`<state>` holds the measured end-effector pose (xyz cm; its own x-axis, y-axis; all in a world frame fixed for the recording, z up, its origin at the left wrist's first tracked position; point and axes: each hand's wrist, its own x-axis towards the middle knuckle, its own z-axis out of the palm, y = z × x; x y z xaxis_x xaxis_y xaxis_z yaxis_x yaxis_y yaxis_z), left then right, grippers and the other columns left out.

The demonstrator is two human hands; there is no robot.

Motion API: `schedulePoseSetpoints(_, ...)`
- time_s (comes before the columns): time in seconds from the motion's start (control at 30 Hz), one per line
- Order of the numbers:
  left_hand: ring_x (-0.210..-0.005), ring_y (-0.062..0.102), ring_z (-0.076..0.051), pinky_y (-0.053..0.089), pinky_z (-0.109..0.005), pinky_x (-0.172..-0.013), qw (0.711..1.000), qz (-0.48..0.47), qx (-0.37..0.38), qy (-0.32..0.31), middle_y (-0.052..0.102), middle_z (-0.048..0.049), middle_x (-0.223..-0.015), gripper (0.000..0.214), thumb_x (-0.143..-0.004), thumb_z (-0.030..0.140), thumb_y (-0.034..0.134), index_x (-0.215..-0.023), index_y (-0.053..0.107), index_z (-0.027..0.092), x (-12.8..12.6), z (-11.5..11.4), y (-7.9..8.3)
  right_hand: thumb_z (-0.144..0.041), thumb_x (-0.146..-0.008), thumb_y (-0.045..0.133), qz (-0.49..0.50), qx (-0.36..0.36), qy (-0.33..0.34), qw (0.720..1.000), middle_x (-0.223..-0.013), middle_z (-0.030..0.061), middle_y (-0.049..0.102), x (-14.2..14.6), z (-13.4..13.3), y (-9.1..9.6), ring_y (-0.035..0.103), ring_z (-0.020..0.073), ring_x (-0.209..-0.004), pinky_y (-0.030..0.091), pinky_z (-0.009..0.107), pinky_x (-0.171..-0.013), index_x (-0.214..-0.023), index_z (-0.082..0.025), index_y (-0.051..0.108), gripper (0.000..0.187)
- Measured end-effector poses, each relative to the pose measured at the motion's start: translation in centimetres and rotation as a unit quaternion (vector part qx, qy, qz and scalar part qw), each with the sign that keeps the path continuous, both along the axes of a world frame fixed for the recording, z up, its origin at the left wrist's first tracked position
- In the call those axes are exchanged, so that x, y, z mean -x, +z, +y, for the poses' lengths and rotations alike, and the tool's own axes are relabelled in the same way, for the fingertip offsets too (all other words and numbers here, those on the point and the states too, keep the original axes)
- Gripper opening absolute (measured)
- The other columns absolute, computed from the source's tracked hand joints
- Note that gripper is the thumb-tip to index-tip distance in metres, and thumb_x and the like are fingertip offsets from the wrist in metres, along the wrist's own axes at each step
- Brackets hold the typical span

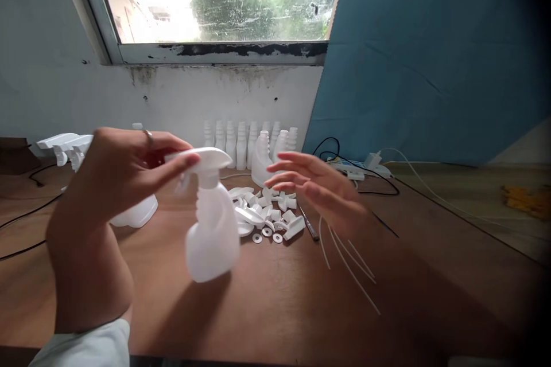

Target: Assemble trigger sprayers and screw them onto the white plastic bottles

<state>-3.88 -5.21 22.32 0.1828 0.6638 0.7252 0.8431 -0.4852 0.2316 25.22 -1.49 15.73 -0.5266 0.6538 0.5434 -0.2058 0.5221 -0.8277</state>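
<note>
My left hand [133, 166] grips a white spray bottle [213, 229] by its trigger head, thumb on the near side and fingers over the far side. The bottle hangs slightly tilted above the table, its translucent body throwing a shadow below. To the right, my right hand [321, 186] is held in the air, fingers stretched out and nothing in them. Between and behind the two hands lies a heap of white sprayer parts [267, 212], with several small washers [278, 238] at its near edge.
Several bottles without heads [241, 146] stand along the wall, and spray bottles with heads [71, 143] stand at left. Thin white tubes [350, 266] and a dark-handled tool [310, 226] lie on the brown table [267, 309]. A power strip [355, 169] with cables sits at back right.
</note>
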Motion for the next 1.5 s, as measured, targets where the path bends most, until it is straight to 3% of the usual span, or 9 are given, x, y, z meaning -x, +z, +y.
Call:
schedulePoseSetpoints(0.13,-0.058,0.054,-0.013,0.033,-0.023,-0.054,0.967,-0.083,0.128,0.204,0.068,0.0039,-0.059,0.032,-0.071,0.051,0.072,-0.088,0.076,0.025,2.2,0.2,1.1,-0.036,-0.091,0.06,0.02,-0.031,-0.113,0.993,-0.122,0.0083,0.062,-1.7,0.0,1.7,0.066,0.0195,-0.099,0.055,0.04,-0.09,-0.125,-0.026,0.057,0.036)
schedulePoseSetpoints(0.23,-0.067,0.057,-0.017,0.033,-0.025,-0.057,0.936,-0.113,0.162,0.292,0.069,0.0029,-0.058,0.031,-0.067,0.051,0.073,-0.081,0.075,0.023,3.1,1.0,1.5,-0.029,-0.091,0.06,0.042,-0.049,-0.152,0.986,-0.119,0.0069,0.063,-2.8,-0.2,2.5,0.068,0.0172,-0.089,0.055,0.039,-0.084,-0.121,-0.026,0.06,0.031)
schedulePoseSetpoints(0.67,-0.096,0.05,-0.028,0.036,-0.03,-0.063,0.912,-0.134,0.172,0.346,0.059,-0.0025,-0.052,0.022,-0.067,0.04,0.073,-0.066,0.059,0.022,5.5,3.3,1.3,-0.015,-0.084,0.058,0.118,-0.094,-0.229,0.962,-0.102,0.0082,0.068,-5.1,-1.4,4.7,0.062,0.0154,-0.057,0.047,0.034,-0.046,-0.107,-0.021,0.069,0.027)
schedulePoseSetpoints(1.0,-0.079,0.057,-0.028,0.04,-0.032,-0.064,0.887,-0.16,0.212,0.378,0.058,-0.0003,-0.05,0.036,-0.067,0.053,0.072,-0.086,0.063,0.024,5.4,3.1,1.4,-0.016,-0.083,0.062,0.113,-0.081,-0.232,0.963,-0.098,0.0095,0.066,-5.3,-1.1,4.6,0.064,0.0213,-0.083,0.047,0.028,-0.041,-0.107,-0.022,0.069,0.025)
schedulePoseSetpoints(1.17,-0.08,0.053,-0.028,0.036,-0.033,-0.064,0.908,-0.074,0.044,0.409,0.06,-0.0059,-0.077,0.043,-0.076,0.059,0.059,-0.1,0.062,0.023,4.3,1.6,0.7,-0.021,-0.084,0.065,0.099,-0.087,-0.229,0.964,-0.094,0.0075,0.066,-5.5,-1.2,4.5,0.06,0.0146,-0.061,0.046,0.029,-0.039,-0.107,-0.023,0.068,0.024)
schedulePoseSetpoints(1.23,-0.08,0.054,-0.027,0.035,-0.032,-0.064,0.918,-0.047,-0.002,0.393,0.061,-0.0066,-0.087,0.042,-0.081,0.058,0.054,-0.101,0.064,0.023,3.5,0.8,0.7,-0.023,-0.084,0.067,0.097,-0.084,-0.22,0.967,-0.092,0.0069,0.066,-5.6,-1.1,4.5,0.059,0.0135,-0.057,0.047,0.028,-0.039,-0.108,-0.022,0.067,0.025)
schedulePoseSetpoints(1.33,-0.076,0.058,-0.023,0.037,-0.03,-0.064,0.947,-0.064,0.061,0.31,0.064,-0.004,-0.083,0.039,-0.08,0.057,0.059,-0.098,0.066,0.023,1.8,0.9,0.9,-0.024,-0.087,0.065,0.063,-0.083,-0.188,0.977,-0.085,0.0048,0.066,-5.6,-0.6,4.4,0.061,0.0128,-0.055,0.049,0.028,-0.041,-0.105,-0.021,0.066,0.018)
schedulePoseSetpoints(1.43,-0.07,0.061,-0.019,0.04,-0.028,-0.063,0.977,-0.052,0.135,0.159,0.067,-0.0022,-0.077,0.038,-0.077,0.058,0.064,-0.09,0.069,0.023,-0.5,3.3,-0.3,-0.029,-0.092,0.058,-0.086,-0.064,-0.117,0.987,-0.078,0.0027,0.067,-5.2,0.5,3.2,0.061,0.0108,-0.05,0.05,0.025,-0.045,-0.098,-0.019,0.067,0.014)
schedulePoseSetpoints(1.5,-0.07,0.062,-0.019,0.042,-0.028,-0.061,0.979,-0.011,0.204,0.018,0.068,-0.0033,-0.08,0.041,-0.081,0.06,0.059,-0.09,0.07,0.022,-2.2,5.6,-2.5,-0.036,-0.091,0.058,-0.233,-0.029,-0.089,0.968,-0.074,0.0032,0.067,-4.5,1.3,1.2,0.06,0.01,-0.048,0.046,0.022,-0.042,-0.095,-0.016,0.068,0.023)
